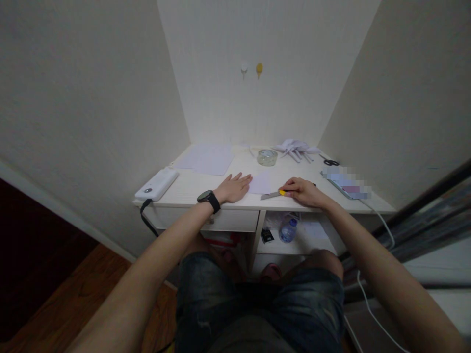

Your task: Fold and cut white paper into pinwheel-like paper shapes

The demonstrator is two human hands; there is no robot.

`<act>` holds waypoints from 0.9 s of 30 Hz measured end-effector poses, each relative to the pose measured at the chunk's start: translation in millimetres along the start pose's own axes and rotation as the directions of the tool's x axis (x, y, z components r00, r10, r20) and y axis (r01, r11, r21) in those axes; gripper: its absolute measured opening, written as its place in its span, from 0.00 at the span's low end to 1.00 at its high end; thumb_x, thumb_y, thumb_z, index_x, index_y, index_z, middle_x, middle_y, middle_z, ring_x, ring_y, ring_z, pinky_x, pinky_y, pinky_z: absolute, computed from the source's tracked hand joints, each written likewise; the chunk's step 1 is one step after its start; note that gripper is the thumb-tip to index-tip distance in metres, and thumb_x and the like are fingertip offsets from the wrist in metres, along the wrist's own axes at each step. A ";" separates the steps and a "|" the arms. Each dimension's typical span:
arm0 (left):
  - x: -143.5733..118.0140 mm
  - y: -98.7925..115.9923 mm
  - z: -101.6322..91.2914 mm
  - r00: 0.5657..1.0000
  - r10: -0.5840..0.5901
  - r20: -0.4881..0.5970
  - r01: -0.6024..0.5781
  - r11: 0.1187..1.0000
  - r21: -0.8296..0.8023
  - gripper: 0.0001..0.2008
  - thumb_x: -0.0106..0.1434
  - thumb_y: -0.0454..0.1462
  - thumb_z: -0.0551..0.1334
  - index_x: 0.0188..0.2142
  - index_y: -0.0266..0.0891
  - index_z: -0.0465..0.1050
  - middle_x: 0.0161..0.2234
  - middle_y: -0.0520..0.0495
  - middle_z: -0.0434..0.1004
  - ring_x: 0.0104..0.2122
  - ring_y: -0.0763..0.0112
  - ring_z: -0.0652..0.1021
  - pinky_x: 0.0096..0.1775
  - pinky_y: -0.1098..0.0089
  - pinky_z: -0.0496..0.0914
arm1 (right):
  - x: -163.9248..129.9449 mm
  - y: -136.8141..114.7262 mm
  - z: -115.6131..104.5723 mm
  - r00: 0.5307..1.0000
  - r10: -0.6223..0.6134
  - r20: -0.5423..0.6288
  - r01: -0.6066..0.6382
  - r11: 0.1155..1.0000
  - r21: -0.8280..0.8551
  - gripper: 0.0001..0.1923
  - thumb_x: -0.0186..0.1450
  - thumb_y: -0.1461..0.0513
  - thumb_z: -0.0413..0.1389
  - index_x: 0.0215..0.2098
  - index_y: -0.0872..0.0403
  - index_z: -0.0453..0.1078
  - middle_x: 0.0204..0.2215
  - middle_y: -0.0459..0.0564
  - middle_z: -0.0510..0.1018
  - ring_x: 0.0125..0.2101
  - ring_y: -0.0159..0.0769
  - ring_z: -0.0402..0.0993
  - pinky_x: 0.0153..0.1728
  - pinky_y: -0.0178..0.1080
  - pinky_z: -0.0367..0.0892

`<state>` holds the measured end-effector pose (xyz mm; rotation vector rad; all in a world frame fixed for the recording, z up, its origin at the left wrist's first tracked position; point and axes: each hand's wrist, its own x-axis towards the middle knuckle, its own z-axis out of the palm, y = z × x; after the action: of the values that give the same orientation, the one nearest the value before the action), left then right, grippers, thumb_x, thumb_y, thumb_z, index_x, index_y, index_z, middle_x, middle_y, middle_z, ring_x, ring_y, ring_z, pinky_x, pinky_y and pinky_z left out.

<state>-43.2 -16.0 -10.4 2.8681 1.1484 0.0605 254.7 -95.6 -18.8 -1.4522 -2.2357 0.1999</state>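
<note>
My left hand (234, 188) lies flat on the desk with its fingers stretched out, the fingertips on the left edge of a small sheet of paper (260, 183). A dark watch is strapped round that wrist. To the right of the sheet, my right hand (302, 191) is closed round a utility knife (282, 192) with a yellow part at its front. Its long grey blade (270, 195) is out and points left, close to the lower right corner of the paper. Part of the knife's handle is hidden under my fingers.
Larger paper sheets (209, 159) lie at the back left, beyond a white power bank (157, 185) with a black cable. A tape roll (267, 157), rolled and crumpled paper (295, 149), black scissors (331, 162) and a phone (346, 184) sit further back and right. A bottle (288, 231) stands on the shelf below.
</note>
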 end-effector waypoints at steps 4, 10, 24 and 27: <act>-2.7 2.5 0.5 0.999 -0.006 -0.039 0.005 1.000 -0.011 0.29 0.73 0.45 0.38 0.70 0.43 0.49 0.71 0.48 0.47 0.69 0.54 0.51 0.65 0.46 0.47 | -15.3 15.4 -15.3 0.996 0.092 0.014 -0.092 0.996 0.000 0.15 0.64 0.58 0.57 0.47 0.49 0.80 0.42 0.52 0.78 0.42 0.41 0.75 0.47 0.39 0.67; -10.0 5.7 0.4 0.967 0.030 -0.254 -0.041 0.999 -0.036 0.37 0.69 0.56 0.47 0.66 0.31 0.57 0.67 0.37 0.57 0.67 0.58 0.58 0.65 0.61 0.52 | -15.7 23.4 -25.6 0.942 0.332 -0.054 -0.335 0.912 -0.238 0.19 0.66 0.54 0.54 0.51 0.50 0.78 0.42 0.54 0.81 0.40 0.43 0.76 0.41 0.38 0.66; -17.0 8.8 -6.5 0.933 0.044 -0.358 -0.087 0.991 -0.105 0.23 0.68 0.52 0.56 0.54 0.42 0.74 0.52 0.44 0.78 0.52 0.59 0.77 0.53 0.65 0.68 | 16.7 9.9 -10.1 0.812 0.528 -0.249 -0.581 0.687 -0.437 0.27 0.68 0.47 0.49 0.41 0.60 0.80 0.41 0.69 0.80 0.40 0.50 0.79 0.37 0.42 0.69; -19.1 11.1 -8.5 0.920 0.050 -0.389 -0.109 0.985 -0.132 0.21 0.72 0.50 0.51 0.50 0.43 0.76 0.49 0.44 0.80 0.49 0.61 0.78 0.51 0.66 0.69 | 22.4 10.3 -6.8 0.807 0.522 -0.277 -0.590 0.681 -0.434 0.27 0.68 0.48 0.49 0.43 0.61 0.79 0.41 0.70 0.79 0.41 0.50 0.79 0.39 0.42 0.70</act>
<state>-49.9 -36.9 -1.5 2.8376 1.0184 0.7137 258.9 -72.0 -9.7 -2.3421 -1.7290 -0.3179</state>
